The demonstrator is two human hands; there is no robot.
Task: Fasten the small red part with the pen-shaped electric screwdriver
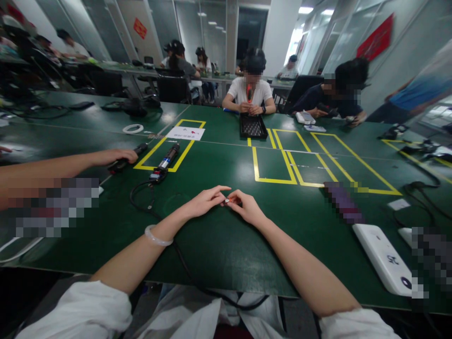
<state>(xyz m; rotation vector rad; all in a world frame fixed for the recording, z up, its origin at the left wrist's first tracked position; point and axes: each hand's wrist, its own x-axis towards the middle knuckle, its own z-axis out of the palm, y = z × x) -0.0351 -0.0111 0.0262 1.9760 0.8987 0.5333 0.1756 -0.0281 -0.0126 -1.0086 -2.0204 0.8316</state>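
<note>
My left hand (pixel 205 201) and my right hand (pixel 247 207) meet over the green table (pixel 219 245), fingertips together. Between them is a tiny silvery part (pixel 228 201), pinched by the fingers of both hands. A pale bangle (pixel 157 237) sits on my left wrist. An electric screwdriver (pixel 165 162) with a black cable lies on the table ahead and to the left, inside a yellow taped box.
A co-worker's arm on the left rests a hand (pixel 116 157) on a black tool. A black parts tray (pixel 253 126) stands in front of a person seated opposite. A white device (pixel 383 256) lies at the right. Yellow tape outlines (pixel 273 165) mark the middle.
</note>
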